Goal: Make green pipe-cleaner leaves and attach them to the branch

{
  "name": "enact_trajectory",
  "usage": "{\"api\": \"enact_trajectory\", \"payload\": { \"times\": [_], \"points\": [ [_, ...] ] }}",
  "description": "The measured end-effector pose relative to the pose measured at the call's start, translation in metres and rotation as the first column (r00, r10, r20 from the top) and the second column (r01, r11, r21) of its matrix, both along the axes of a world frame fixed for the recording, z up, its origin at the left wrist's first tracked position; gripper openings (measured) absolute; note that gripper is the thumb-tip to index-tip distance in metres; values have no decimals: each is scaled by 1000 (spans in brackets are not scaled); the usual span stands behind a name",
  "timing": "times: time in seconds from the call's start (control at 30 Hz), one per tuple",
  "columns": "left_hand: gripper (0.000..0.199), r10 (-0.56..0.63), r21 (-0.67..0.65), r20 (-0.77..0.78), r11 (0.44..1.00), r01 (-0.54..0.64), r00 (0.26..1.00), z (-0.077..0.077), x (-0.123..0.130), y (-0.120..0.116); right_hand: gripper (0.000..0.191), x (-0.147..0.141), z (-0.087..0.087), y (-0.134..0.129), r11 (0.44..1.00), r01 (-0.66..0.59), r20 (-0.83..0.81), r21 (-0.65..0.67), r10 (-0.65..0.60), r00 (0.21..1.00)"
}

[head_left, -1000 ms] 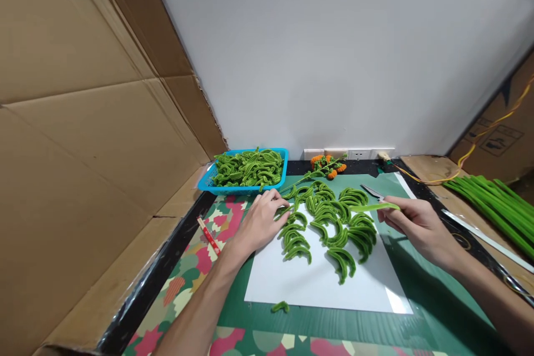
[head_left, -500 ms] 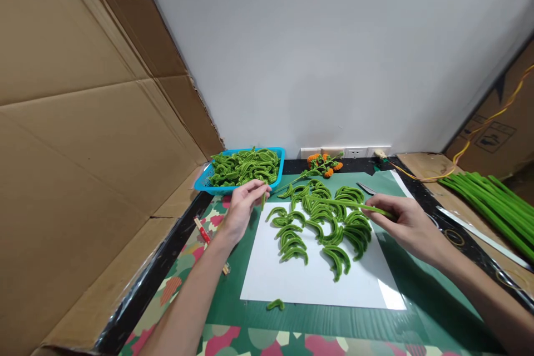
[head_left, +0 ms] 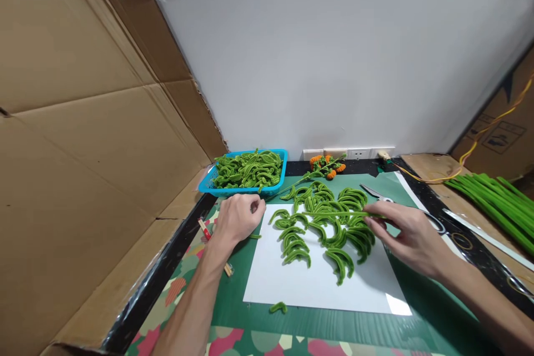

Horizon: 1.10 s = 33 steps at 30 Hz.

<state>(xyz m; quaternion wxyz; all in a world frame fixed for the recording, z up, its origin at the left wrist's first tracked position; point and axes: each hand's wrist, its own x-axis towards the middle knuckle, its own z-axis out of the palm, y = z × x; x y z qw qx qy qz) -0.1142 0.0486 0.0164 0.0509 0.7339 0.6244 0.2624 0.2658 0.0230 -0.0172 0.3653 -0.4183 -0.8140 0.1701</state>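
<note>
My right hand (head_left: pixel 406 233) is closed, pinching one end of a thin straight green pipe cleaner (head_left: pixel 334 213). This strip points left over curved green pipe-cleaner pieces (head_left: pixel 295 245), which lie in clusters on a white sheet of paper (head_left: pixel 287 289). My left hand (head_left: pixel 241 217) is closed and turned knuckles-up, left of the sheet's upper edge. A short green pipe-cleaner piece (head_left: pixel 255 236) pokes out beneath it; the rest is hidden by the fingers. One bent green piece (head_left: pixel 278 307) lies alone below the sheet.
A blue basket (head_left: pixel 285 169) of curved green pieces stands at the back left. Behind the sheet lies an orange-flowered stem (head_left: pixel 319 169). Scissors (head_left: pixel 375 193) lie beside my right hand, with long green pipe cleaners (head_left: pixel 492 206) farther right. Cardboard (head_left: pixel 83 150) walls the left side.
My left hand has rolled knuckles-up, and its green piece now shows below the hand instead of at the fingertips. My right hand's grip has shifted to the strip's end.
</note>
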Motion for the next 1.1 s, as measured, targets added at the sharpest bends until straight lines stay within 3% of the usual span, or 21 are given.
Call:
{"api": "enact_trajectory", "payload": {
  "times": [0.1,0.23,0.33,0.43,0.5,0.6,0.67,0.73,0.83,0.9,0.97,1.03,1.1],
  "points": [
    [35,-140,-12,68,990,141,988,1,16,-5,19,-5,-6,-1,982,-92,98,162,77,992],
    [36,-394,-95,141,908,409,908,-3,51,-17,18,-12,-13,-4,942,-163,149,293,123,981],
    [40,-483,-137,131,856,498,866,-11,75,-26,18,-15,-10,-4,982,-105,55,160,97,994],
    [44,-504,-168,110,840,516,857,-18,87,-31,22,-12,-3,-1,988,-63,-116,-140,47,992],
    [43,-490,-179,142,842,509,860,-22,90,-32,29,-8,2,3,937,-125,-294,-327,25,956],
    [43,-433,-198,349,833,517,831,-24,93,-35,36,-2,9,6,789,-375,-573,-487,35,819],
    [43,-397,-213,510,801,560,763,-23,96,-40,34,0,13,4,703,-538,-692,-466,90,717],
    [42,-367,-237,624,752,615,690,-20,103,-47,30,-1,17,-1,654,-654,-780,-379,155,607],
    [45,-260,-312,777,631,710,573,-15,115,-59,24,-6,20,-10,554,-794,-869,-249,235,436],
    [48,-174,-344,849,537,771,499,-13,125,-66,24,-10,20,-15,453,-868,-891,-204,281,356],
    [48,-100,-336,895,493,803,435,-13,134,-73,28,-11,19,-19,358,-913,-898,-199,306,315],
    [47,-43,-293,930,513,807,364,-15,146,-78,31,-9,20,-22,322,-922,-899,-216,303,317],
    [47,13,-233,962,555,799,272,-19,160,-80,31,-6,20,-21,375,-894,-895,-243,269,356]
  ]
}}
